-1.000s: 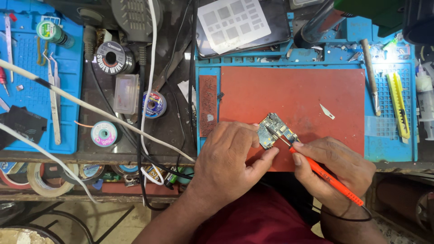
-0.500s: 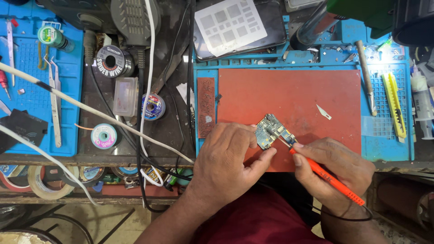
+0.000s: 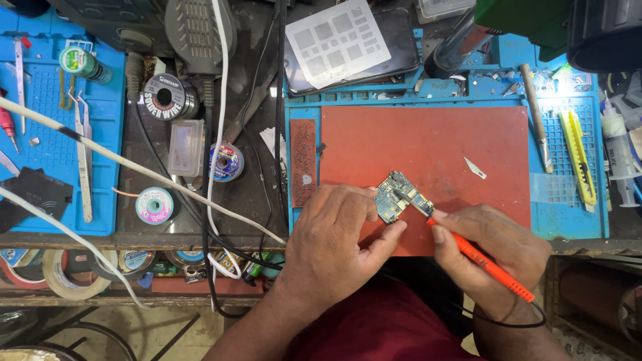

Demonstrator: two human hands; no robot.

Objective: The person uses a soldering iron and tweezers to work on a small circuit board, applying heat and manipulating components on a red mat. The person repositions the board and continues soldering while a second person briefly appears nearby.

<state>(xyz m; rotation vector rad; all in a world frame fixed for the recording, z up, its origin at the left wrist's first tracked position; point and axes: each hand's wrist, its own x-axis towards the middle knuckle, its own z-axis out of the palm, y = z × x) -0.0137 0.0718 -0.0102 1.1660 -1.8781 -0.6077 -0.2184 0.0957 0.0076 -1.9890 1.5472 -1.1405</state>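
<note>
The hands are close together at the near edge of the red mat [image 3: 428, 144]. The left hand [image 3: 334, 230] pinches a small board [image 3: 400, 197] between its thumb and fingers, holding it tilted just above the mat. The right hand [image 3: 495, 251] is closed on an orange iron [image 3: 485, 262] like a pen. The iron's tip touches the board. A small blade [image 3: 475, 168] lies on the mat nearby. A yellow knife [image 3: 579, 157] lies well off to the right on the blue mat [image 3: 568, 207].
</note>
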